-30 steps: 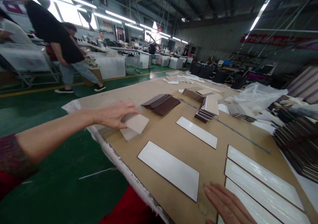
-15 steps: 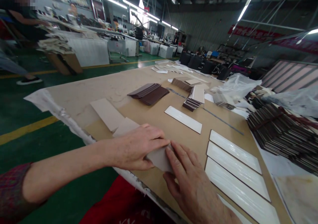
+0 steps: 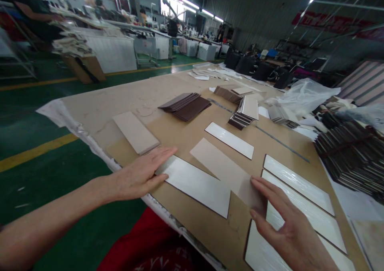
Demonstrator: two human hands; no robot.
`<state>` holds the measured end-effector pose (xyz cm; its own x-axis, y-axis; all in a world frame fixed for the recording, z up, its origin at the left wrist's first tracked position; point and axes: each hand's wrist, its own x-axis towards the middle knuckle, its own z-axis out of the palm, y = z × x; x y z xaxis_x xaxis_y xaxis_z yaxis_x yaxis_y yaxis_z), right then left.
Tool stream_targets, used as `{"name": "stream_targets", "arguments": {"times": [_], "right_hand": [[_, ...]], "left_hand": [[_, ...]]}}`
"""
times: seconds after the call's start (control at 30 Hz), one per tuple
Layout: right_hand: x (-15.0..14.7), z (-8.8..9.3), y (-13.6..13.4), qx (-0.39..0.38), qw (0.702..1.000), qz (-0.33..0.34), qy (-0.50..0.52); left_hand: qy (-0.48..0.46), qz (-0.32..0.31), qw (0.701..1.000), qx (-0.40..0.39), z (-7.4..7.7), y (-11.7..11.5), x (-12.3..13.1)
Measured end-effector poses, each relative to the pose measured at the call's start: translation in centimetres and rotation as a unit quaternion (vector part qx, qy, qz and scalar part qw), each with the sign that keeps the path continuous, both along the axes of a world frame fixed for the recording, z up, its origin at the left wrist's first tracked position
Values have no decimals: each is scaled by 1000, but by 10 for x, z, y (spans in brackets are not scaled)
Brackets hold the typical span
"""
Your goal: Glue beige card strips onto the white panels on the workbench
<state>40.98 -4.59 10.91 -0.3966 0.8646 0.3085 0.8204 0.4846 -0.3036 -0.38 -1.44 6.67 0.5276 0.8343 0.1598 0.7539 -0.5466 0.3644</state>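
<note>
My left hand [image 3: 144, 174] rests at the left end of a glossy white panel [image 3: 199, 185], its fingers stretched and the thumb apart. Close beyond its fingertips is a small stack of beige panels [image 3: 136, 131]. My right hand [image 3: 280, 219] holds the right end of a loose beige panel [image 3: 220, 165] between thumb and fingers. That panel slants behind the white one. The held end is partly hidden under the fingers. A narrower white panel [image 3: 229, 140] lies farther back, and several white panels [image 3: 300, 183] lie side by side at the right.
Dark brown panels [image 3: 192, 109] are fanned out mid-table, near stacked light-topped strips [image 3: 247, 109]. A tall dark pile [image 3: 354, 161] and clear plastic [image 3: 309, 97] stand at the right. The table's cloth-covered edge [image 3: 105, 157] runs along the left. A person [image 3: 33, 17] sits far left.
My hands have moved apart, left hand leftward and right hand rightward. The white panel between them has come into view, and the beige panel now lies farther right and back.
</note>
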Motion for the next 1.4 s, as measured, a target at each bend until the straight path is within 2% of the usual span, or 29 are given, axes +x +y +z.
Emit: {"name": "stream_targets", "arguments": {"times": [0.1,0.23,0.47,0.67,1.03,1.4], "right_hand": [[-7,-7,0,-22,999,23,-1],[-17,-11,7,-32,998,51,-12],[-34,-14,9,-45,992,100,-56],[-42,-19,10,-56,989,116,-76],[-54,-22,22,-26,984,148,-95],[-57,-25,25,-32,981,153,-115]], "left_hand": [[9,31,999,7,-16,-4,2],[17,25,999,10,-23,0,2],[0,14,999,-34,-16,-2,-5],[-41,-6,998,-48,-9,-6,-13],[-72,-32,993,-84,-12,-2,-21],[-61,-20,994,-83,-16,-1,-21]]}}
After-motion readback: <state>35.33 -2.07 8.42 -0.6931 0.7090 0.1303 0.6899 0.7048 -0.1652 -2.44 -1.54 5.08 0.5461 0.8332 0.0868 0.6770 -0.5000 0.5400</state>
